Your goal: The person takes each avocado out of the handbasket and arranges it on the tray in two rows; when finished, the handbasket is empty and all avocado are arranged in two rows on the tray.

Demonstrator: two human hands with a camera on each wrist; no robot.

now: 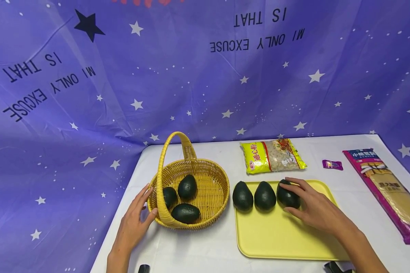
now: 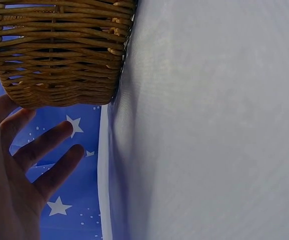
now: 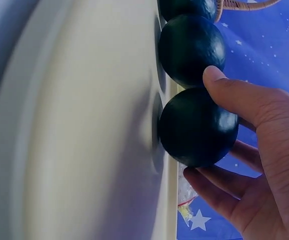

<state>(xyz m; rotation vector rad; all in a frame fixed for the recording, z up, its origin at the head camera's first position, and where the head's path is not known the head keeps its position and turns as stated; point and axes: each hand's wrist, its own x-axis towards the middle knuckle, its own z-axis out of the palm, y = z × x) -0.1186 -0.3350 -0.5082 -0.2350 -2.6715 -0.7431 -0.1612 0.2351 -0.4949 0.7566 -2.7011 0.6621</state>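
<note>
A yellow wicker basket [image 1: 208,197] with a tall handle holds three dark green avocados [image 1: 185,213]. My left hand [image 1: 133,223] rests against the basket's left side, its fingers spread and only lightly bent; in the left wrist view several fingers [image 2: 44,145] extend past the wicker wall. On the yellow tray [image 1: 270,239], three more avocados stand in a row along the far edge. The rightmost avocado [image 1: 287,195] sits between the thumb and fingers of my right hand [image 1: 317,208]. In the right wrist view the thumb lies over this avocado [image 3: 197,130], with fingertips beneath its other side.
Behind the tray lies a yellow bag of dry food [image 1: 273,156]. A small purple packet [image 1: 332,164] is to its right, and a long magenta noodle package [image 1: 386,189] lies along the table's right side. A purple starry cloth [image 1: 198,76] hangs behind the white table.
</note>
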